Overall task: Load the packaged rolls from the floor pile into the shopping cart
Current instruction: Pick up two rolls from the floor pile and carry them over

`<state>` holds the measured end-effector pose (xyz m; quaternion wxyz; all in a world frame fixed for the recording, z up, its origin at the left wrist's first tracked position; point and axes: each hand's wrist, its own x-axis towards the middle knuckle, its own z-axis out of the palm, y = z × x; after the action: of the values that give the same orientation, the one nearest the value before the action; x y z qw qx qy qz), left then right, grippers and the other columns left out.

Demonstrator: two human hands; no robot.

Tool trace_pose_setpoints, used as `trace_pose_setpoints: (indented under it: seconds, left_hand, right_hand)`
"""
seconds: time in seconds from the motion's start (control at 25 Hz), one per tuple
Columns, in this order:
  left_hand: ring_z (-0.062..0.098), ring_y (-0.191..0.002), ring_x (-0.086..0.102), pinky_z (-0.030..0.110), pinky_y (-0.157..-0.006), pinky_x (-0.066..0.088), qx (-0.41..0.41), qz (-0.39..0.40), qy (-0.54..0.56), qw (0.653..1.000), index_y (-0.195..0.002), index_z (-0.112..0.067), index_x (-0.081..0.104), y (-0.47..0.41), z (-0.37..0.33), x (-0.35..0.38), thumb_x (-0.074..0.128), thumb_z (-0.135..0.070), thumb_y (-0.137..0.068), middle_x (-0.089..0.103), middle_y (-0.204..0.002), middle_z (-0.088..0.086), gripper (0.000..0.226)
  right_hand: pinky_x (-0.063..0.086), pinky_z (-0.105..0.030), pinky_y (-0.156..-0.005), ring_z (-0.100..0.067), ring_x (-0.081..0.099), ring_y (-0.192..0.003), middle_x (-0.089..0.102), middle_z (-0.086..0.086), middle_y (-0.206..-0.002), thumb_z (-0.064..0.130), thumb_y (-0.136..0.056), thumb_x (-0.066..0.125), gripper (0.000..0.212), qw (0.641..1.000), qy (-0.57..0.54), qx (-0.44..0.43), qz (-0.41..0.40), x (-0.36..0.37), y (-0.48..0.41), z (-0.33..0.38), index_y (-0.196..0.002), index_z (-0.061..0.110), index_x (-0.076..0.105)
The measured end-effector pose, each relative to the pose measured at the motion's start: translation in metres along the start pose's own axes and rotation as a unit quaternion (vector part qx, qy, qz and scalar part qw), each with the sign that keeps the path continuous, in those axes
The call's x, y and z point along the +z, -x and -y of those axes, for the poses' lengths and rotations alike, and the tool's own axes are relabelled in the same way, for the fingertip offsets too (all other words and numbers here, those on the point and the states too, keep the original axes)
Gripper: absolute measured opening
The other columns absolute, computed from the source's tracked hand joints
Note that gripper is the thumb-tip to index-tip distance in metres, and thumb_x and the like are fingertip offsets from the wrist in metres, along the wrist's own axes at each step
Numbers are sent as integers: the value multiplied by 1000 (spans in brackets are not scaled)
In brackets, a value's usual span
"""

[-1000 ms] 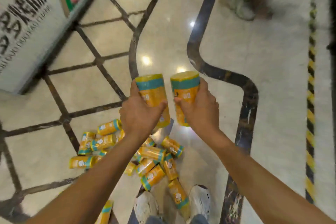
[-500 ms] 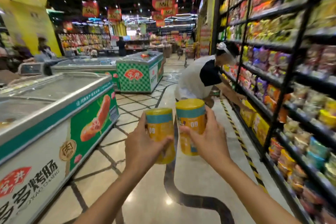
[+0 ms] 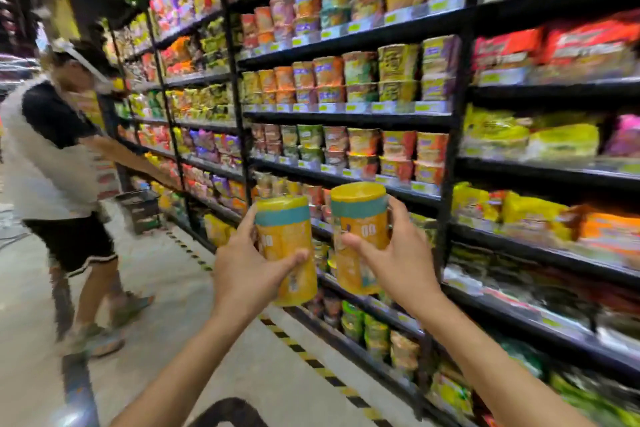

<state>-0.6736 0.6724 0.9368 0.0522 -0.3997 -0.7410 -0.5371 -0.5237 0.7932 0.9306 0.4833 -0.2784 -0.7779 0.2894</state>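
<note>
Gripping one packaged roll each: left hand [image 3: 249, 270] wraps the left roll [image 3: 285, 250], right hand [image 3: 391, 256] wraps the right roll [image 3: 360, 236] (yellow w/ teal band, both upright). Rolls sit side by side, apart, raised in front of black shelves [image 3: 346, 118] of cup noodles. Another person [image 3: 59, 163] stands at left, reaching into shelving.

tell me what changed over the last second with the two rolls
The view swung up from the floor pile, now out of sight, and right to the black stocked shelves. The left hand still grips its yellow teal-banded packaged roll, the right hand its matching roll, both upright. Nothing was let go.
</note>
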Motion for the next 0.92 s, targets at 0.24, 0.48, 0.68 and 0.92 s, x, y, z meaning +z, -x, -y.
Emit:
trace_pose_setpoints:
  seconds: [0.24, 0.48, 0.68, 0.92]
  left_hand:
    - [12, -106, 61, 38, -92, 51, 90, 174, 100, 976, -136, -27, 46, 83, -122, 116, 89, -39, -57, 57, -100, -17, 91]
    - [-5, -92, 56, 23, -92, 45, 116, 274, 157, 942, -143, -30, 38, 188, -221, 221, 87, -36, -61, 61, -112, -16, 95]
    - [-2, -97, 54, 24, -88, 43, 99, 325, 169, 925, -141, -28, 41, 272, -298, 309, 87, -30, -61, 60, -106, -15, 93]
    - [4, -105, 58, 26, -90, 45, 102, 395, 150, 901, -142, -27, 39, 326, -356, 392, 88, -31, -61, 65, -119, -5, 95]
  right_hand:
    - [48, -41, -90, -21, 60, -107, 66, 7, -112, 56, -70, 71, 76, 981, 120, 84, -127, -191, 80, -43, -135, 29, 41]
    - [53, -33, -84, -5, 66, -90, 69, 13, -98, 41, -73, 77, 64, 961, 152, 137, -187, -351, 158, -80, -128, 25, 48]
    - [53, -38, -84, -8, 65, -93, 68, 12, -103, 51, -66, 75, 75, 948, 164, 181, -207, -475, 213, -129, -130, 27, 45]
    - [53, -31, -84, -9, 64, -94, 66, 9, -104, 40, -71, 78, 71, 931, 169, 250, -208, -566, 244, -187, -131, 23, 45]
